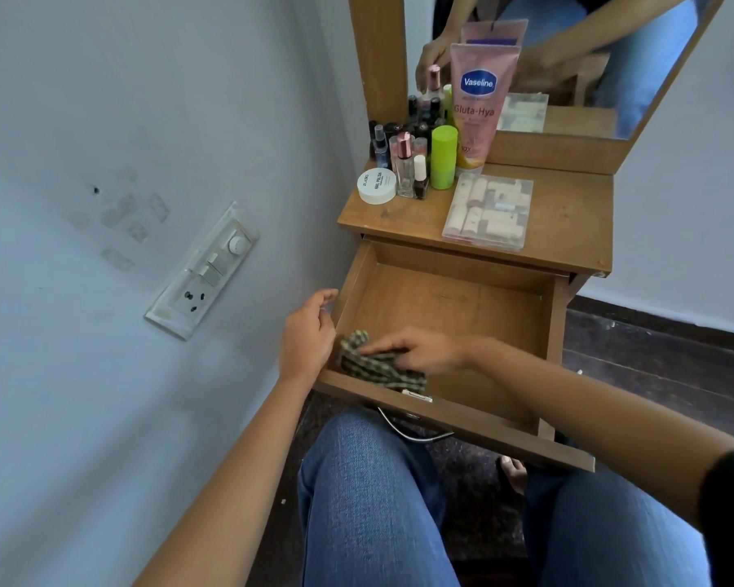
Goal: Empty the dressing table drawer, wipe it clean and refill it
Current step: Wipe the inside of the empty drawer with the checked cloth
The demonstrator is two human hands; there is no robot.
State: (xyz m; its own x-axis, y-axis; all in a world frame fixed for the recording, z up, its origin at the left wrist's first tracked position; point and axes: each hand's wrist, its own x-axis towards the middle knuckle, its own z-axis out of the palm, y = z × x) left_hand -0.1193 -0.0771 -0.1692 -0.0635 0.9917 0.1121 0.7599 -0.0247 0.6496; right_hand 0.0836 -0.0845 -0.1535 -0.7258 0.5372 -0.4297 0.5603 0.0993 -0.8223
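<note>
while the cloth (367, 368) lies under flat right fingers (384, 344), left fingers (325, 297) hang loosely curled.

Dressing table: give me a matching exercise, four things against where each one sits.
Things:
1 cloth
2 Vaseline tube
3 clear box
4 white jar

Places:
A tabletop, front left
B in the drawer
C upright at the mirror
D flat on the tabletop, right side

Pairs: 1-B, 2-C, 3-D, 4-A
</note>
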